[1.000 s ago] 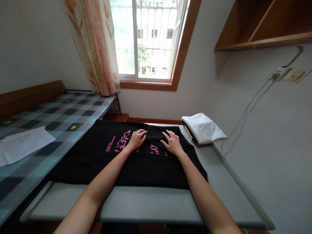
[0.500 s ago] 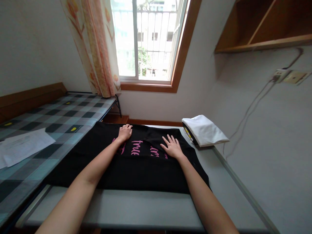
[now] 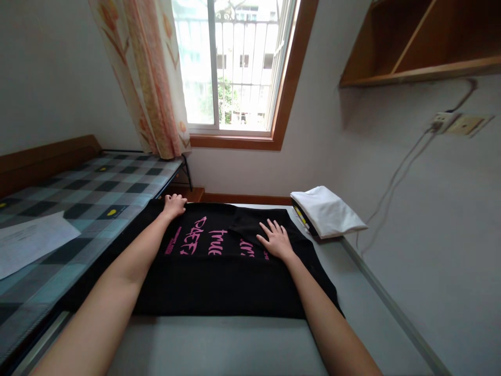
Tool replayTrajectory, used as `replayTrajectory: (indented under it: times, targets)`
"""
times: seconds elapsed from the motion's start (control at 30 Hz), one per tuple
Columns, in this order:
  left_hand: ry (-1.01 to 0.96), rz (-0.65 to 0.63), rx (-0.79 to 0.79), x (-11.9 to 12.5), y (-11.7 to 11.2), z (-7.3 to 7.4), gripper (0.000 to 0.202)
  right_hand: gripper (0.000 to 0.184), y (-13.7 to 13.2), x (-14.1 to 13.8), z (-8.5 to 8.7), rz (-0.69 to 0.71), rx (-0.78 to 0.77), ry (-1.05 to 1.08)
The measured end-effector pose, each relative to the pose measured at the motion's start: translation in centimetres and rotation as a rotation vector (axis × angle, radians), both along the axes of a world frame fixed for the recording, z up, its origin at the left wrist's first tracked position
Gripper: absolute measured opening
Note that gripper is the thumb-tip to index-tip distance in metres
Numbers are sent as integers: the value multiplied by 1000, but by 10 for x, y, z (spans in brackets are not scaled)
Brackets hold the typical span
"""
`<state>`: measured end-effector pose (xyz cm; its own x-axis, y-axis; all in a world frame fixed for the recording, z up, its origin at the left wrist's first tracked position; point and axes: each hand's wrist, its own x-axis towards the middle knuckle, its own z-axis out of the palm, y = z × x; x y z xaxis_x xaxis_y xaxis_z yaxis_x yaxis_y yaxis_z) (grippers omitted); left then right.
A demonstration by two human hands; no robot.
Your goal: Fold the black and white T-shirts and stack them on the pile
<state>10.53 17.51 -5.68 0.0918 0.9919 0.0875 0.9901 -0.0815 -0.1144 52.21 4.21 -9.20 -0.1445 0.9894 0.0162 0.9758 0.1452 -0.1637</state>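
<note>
A black T-shirt (image 3: 219, 277) with pink lettering lies spread across a grey table (image 3: 235, 344) and onto the bed at the left. My left hand (image 3: 173, 204) rests at the shirt's far left edge, fingers curled down onto the cloth. My right hand (image 3: 276, 239) lies flat and open on the shirt's right part, fingers spread, beside a folded-over flap.
A folded white garment (image 3: 327, 210) sits on a dark item at the table's far right corner. A checked bed (image 3: 78, 198) with a sheet of paper (image 3: 27, 243) adjoins on the left. Window and curtain (image 3: 151, 78) stand ahead; a wall with socket (image 3: 450, 122) and cable is right.
My left hand has slid leftward along the shirt from the middle to its far left edge, uncovering more pink lettering. My right hand has stayed almost in place.
</note>
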Motion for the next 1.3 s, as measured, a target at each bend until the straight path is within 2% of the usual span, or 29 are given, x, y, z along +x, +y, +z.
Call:
replayTrajectory:
  times: [0.07, 0.2, 0.33, 0.43, 0.53, 0.67, 0.73, 0.87, 1.0, 1.13, 1.2, 1.3]
  targets:
    - [23, -22, 7, -4, -2, 4, 28, 65, 0, 0, 0, 0, 13, 1]
    - [40, -90, -22, -14, -9, 12, 35, 62, -2, 1, -3, 13, 68, 15]
    - [71, -110, -40, -28, -16, 19, 36, 51, 3, 1, 0, -28, 238, 78]
    - [89, -95, -13, -41, -20, 24, 34, 44, 21, 10, 11, -81, 349, 76]
    - [94, -79, 11, -51, -25, 29, 37, 45, 50, 27, 25, -96, 306, -18]
    - [101, -99, 40, -58, -31, 33, 36, 45, 81, 49, 35, -68, 119, -159]
    - [89, -100, 51, -60, -33, 33, 33, 40, 89, 54, 36, -68, 73, -186]
    - [67, -77, 59, -71, -39, 29, 34, 35, 92, 54, 37, -101, 86, -179]
    - [58, -74, 91, -83, -51, 35, 32, 30, 87, 57, 50, -68, 149, -149]
    - [22, -154, 196, -96, -83, 48, 27, 24, 59, 74, 64, 115, 435, -16]
    - [-11, -199, 231, -106, -107, 49, 27, 21, 34, 86, 62, 249, 564, 16]
    - [-47, -260, 205, -126, -146, 37, 28, 18, -9, 104, 45, 427, 594, -8]
